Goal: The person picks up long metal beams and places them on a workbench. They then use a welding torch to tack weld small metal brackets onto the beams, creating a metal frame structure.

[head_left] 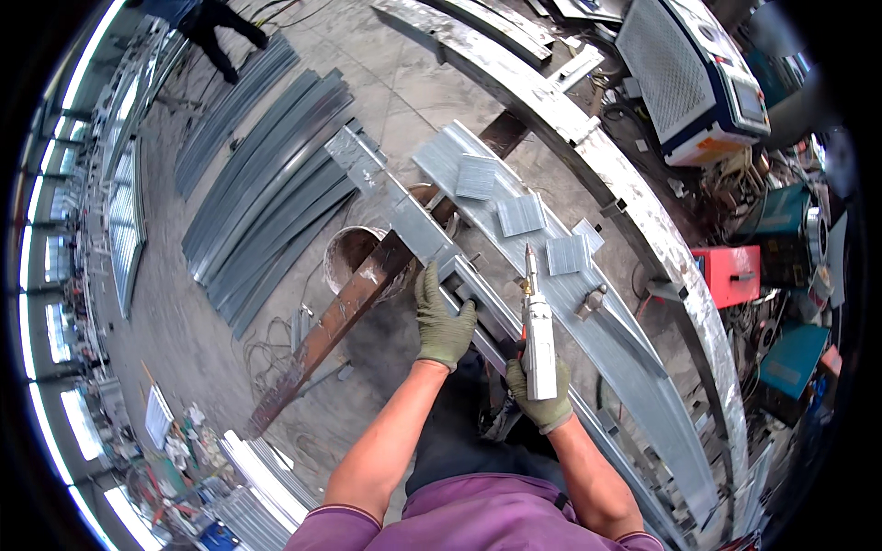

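My left hand (445, 323), in a green work glove, grips the near edge of a long galvanized steel channel (487, 312). Its thumb reaches the inner side and its fingers lie along the outer side. My right hand (544, 397), gloved alike, is wrapped round a white handheld welding gun (540, 344). The gun's brass-coloured nozzle points away from me, over the gap beside a wide galvanized strip (588, 317). On that strip lie several small square metal plates (521, 216) and a small metal fitting (591, 301).
A rusty steel beam (322, 335) crosses under the channel, beside a dirty bucket (349, 253). Stacked metal profiles (266, 174) lie at the left. A long curved beam (606, 156) runs along the right, before a white machine (684, 83) and a red box (730, 275). Another person (207, 28) stands far left.
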Tool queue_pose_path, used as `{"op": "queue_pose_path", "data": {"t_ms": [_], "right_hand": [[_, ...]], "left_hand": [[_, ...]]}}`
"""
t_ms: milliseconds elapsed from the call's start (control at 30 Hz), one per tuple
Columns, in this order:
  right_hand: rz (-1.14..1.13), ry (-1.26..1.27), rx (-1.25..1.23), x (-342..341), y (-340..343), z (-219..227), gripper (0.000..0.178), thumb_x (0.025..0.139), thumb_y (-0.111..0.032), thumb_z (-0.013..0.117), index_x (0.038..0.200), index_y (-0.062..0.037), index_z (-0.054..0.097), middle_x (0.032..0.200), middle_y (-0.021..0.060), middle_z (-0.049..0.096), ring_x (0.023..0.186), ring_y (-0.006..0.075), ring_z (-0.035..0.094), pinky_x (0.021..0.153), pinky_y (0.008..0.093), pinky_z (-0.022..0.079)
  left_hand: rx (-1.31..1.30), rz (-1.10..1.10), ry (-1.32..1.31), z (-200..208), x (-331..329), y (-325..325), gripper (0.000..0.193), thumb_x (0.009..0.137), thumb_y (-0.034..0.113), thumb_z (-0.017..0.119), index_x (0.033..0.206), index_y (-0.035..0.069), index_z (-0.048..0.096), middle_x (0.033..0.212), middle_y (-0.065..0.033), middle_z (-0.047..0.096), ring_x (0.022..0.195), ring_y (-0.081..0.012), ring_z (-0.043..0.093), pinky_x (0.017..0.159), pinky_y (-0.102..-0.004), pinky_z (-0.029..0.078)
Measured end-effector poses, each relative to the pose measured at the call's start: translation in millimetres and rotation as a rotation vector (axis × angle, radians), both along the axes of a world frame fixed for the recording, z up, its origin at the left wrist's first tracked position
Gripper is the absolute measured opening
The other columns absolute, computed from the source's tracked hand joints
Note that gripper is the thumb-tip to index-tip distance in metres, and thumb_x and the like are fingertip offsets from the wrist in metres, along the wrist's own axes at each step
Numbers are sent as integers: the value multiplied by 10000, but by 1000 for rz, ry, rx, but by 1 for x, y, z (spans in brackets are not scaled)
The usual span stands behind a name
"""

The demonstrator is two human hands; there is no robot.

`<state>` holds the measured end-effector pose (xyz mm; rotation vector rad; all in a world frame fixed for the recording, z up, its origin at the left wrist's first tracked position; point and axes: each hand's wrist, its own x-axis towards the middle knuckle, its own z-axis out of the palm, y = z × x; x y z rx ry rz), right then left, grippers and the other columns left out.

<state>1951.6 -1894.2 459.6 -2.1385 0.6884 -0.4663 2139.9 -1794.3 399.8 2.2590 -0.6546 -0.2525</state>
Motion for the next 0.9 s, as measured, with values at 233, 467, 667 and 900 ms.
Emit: {"op": "queue_pose_path", "data": {"t_ms": [233,467,667,900], "right_hand": [[225,59,-57,16,8,-17,331,854,-167,749,1132,-1,679,918,196,678,824,429,673,733,513,556],[196,63,-14,16,16,-21,304,885,-172,766,1101,3,643,914,207,651,815,439,648,730,524,536],[161,17,8,20,19,-19,253,905,-219,784,1000,-37,636,842,180,625,744,426,626,652,520,506],[132,30,50,16,7,-8,270,916,-225,774,1064,-29,662,853,164,646,756,414,645,671,494,528]], "left_hand": [[-15,71,17,-5,-5,-5,955,786,47,750,1635,20,315,1570,-284,385,1461,-467,412,1247,-482,352],[-1,73,25,-16,-7,-1,935,801,58,734,1638,16,320,1587,-293,361,1473,-466,406,1230,-471,379],[-29,49,-10,-16,-4,5,936,812,67,727,1648,23,308,1589,-310,347,1472,-485,399,1237,-494,362],[-76,32,-14,-14,-4,-5,903,815,80,691,1634,13,316,1561,-307,375,1451,-487,409,1236,-505,364]]}}
